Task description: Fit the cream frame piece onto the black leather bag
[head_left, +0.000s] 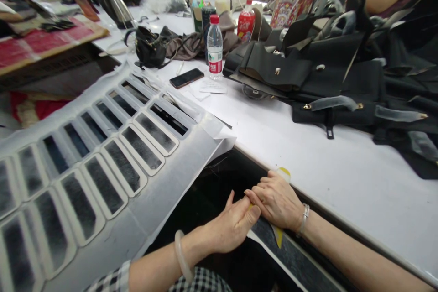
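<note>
My left hand [234, 221] and my right hand [275, 200] meet over the dark gap at the table's front edge, fingertips touching. Both are closed around a thin piece with yellow edges [279, 236], mostly covered by my fingers; its kind does not show. A rounded yellow-and-white end [284, 173] sticks out beyond my right knuckles. Under the hands runs a long dark strip [297, 260] with a pale edge. Left of my left hand lies a pale sheet [147, 210] bearing rows of white-bordered, dark oblong panels [106, 182].
On the white table [359, 178] black leather bags [342, 77] with wrapped handles are heaped at the right. A water bottle [215, 50], a phone [186, 78] and a small black pouch [150, 48] stand or lie farther back. Other people's arms [383, 3] show at the far side.
</note>
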Demonstrator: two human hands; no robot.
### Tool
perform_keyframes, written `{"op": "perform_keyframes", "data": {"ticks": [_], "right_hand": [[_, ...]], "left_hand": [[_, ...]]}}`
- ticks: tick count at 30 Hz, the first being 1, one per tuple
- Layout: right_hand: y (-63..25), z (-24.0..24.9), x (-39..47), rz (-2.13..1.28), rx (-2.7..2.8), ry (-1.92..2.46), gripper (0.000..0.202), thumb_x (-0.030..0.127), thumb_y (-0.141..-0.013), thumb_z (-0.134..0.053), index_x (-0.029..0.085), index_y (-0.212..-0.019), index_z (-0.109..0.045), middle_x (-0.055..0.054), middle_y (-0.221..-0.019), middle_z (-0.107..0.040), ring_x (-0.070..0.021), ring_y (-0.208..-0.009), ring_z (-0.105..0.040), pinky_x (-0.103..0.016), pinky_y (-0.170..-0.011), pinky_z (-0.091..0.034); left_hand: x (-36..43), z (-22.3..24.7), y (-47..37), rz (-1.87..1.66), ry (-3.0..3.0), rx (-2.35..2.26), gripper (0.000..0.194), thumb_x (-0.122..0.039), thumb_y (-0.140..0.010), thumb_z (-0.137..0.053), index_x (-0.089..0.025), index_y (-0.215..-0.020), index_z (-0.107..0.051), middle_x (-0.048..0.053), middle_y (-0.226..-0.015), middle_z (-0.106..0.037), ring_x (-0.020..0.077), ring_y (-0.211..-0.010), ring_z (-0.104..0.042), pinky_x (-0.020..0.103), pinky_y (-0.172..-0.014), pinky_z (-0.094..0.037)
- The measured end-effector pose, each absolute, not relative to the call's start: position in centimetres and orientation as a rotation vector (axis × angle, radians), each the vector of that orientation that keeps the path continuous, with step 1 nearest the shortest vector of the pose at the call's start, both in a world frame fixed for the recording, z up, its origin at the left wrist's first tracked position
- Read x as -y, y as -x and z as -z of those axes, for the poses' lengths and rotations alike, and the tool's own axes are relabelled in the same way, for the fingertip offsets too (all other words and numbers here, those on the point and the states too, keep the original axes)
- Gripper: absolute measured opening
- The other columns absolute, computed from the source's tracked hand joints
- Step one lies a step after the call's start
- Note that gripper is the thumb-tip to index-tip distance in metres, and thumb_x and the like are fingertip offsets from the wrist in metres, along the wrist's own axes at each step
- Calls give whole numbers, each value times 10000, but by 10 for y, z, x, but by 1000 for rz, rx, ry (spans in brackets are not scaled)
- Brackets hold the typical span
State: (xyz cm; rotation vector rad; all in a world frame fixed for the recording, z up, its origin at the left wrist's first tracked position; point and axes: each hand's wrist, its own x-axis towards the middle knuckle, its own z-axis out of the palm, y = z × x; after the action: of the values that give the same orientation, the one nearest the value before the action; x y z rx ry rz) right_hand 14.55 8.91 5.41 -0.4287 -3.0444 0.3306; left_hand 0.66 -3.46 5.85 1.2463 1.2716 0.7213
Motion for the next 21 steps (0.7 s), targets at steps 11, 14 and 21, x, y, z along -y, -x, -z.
{"op": "perform_keyframes", "data": {"ticks": [11, 14, 21], "right_hand": [[-162, -57, -69, -275, 3068, 717, 532, 300, -1054, -267, 213, -638, -586, -23, -604, -630, -177, -589, -496, -376, -675, -179], [-167, -58, -68, -273, 3084, 716, 538, 295, -1059, -251, 212, -656, -599, -21, -600, -623, -175, -574, -481, -372, -669, -177], [-166, -61, -64, -337, 3094, 765, 480, 309, -1048, -299, 197, -722, -635, -40, -637, -631, -180, -613, -487, -368, -671, -191]], "left_hand": [[9, -39, 11, -856, -700, -1014, 384, -416, -829, -561, -109, -950, -756, 67, -962, -734, 246, -969, -608, 385, -964, -415], [4, -40, 15, -855, -723, -992, 331, -307, -724, -589, -121, -920, -779, 41, -886, -725, 209, -891, -588, 323, -900, -410], [5, -46, 12, -805, -757, -1057, 304, -232, -652, -593, -128, -853, -797, -47, -513, -467, 94, -526, -305, 261, -544, -207]]}}
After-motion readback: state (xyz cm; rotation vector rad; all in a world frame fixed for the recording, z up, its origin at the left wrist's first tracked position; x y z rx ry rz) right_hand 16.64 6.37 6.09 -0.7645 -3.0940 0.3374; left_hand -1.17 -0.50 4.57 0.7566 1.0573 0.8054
